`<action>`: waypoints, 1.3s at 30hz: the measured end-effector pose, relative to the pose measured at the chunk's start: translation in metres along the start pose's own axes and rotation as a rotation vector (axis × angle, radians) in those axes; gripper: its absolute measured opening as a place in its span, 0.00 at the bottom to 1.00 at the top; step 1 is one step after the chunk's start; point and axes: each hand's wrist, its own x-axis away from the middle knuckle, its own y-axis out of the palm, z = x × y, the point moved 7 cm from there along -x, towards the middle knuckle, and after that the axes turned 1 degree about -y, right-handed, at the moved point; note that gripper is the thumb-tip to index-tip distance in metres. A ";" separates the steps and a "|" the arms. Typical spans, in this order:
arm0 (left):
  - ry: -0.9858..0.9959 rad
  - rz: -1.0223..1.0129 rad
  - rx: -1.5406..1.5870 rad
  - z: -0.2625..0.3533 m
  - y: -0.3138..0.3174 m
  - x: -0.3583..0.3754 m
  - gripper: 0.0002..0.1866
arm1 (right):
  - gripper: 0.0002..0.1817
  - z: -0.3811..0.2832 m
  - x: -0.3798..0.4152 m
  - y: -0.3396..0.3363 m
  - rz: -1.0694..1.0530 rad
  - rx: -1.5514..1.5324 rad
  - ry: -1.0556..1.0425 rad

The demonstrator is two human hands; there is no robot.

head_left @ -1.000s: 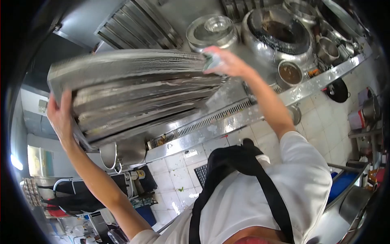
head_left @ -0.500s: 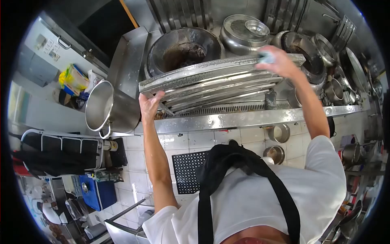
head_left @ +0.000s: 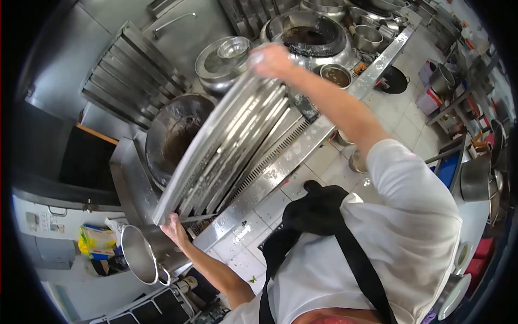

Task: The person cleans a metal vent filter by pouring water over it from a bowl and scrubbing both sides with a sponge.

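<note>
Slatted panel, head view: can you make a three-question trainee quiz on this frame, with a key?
1. True or false: the left hand holds the upper end of the slatted panel.
2. Which is nearest the left hand: a) the blue tub, b) the tall pot, c) the pot of brown liquid?
3. Fill in: the black pan rests on the ____.

Key: 1 false (lower end); 2 b; 3 floor.

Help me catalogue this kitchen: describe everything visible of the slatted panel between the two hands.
The slatted panel looks metal: a pale rim beside long parallel slats, shiny in places, with dark gaps between. It slants over the counter, partly hiding a dark round wok. The left hand grips its lower corner; the blurred right hand is at its upper end. Contact with the counter is unclear.
</note>
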 end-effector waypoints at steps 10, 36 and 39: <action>-0.187 0.119 -0.028 0.000 0.006 0.024 0.32 | 0.10 -0.052 0.038 0.021 0.474 -0.256 -0.364; 0.339 -0.311 -0.626 0.365 0.383 -0.067 0.34 | 0.29 0.068 0.025 -0.131 0.938 -0.965 0.007; 0.244 -0.090 -0.424 0.408 0.299 -0.073 0.26 | 0.28 -0.036 0.023 -0.225 1.061 -0.628 -0.321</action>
